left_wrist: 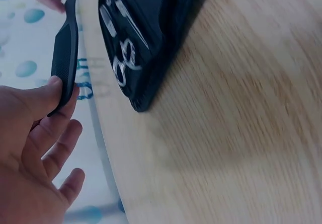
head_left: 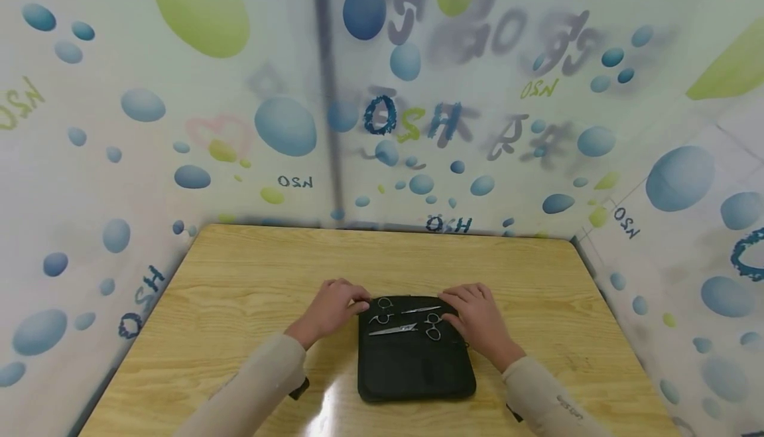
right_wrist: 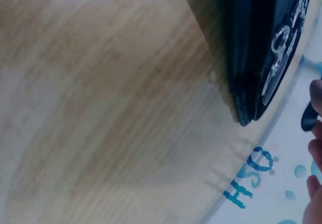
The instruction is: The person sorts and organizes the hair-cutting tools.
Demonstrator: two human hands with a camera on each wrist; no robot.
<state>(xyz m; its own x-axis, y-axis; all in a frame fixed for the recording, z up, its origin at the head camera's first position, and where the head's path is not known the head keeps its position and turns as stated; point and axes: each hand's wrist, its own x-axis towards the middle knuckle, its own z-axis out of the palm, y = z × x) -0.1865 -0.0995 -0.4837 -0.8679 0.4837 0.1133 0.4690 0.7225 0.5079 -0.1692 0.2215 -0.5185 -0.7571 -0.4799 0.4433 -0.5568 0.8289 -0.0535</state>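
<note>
A black case (head_left: pixel 418 371) lies on the table, bearing two pairs of silver scissors. One pair's blades (head_left: pixel 390 331) point left; the other's (head_left: pixel 421 309) point right, and comb-like teeth (right_wrist: pixel 271 90) show in the right wrist view. At the far left corner my left hand (head_left: pixel 333 308) pinches a thin black panel (left_wrist: pixel 65 58) between thumb and fingers. My right hand (head_left: pixel 477 317) grips the panel's other end (right_wrist: pixel 308 118) at the far right corner. In the left wrist view, the panel appears apart from the scissors; whether it joins the case is hidden.
The wooden table (head_left: pixel 256 271) reaches back to a white wall (head_left: pixel 286 59) patterned with blue and green bubbles. Similar walls flank it on both sides. A small black strap piece (head_left: pixel 300 388) shows under the left sleeve.
</note>
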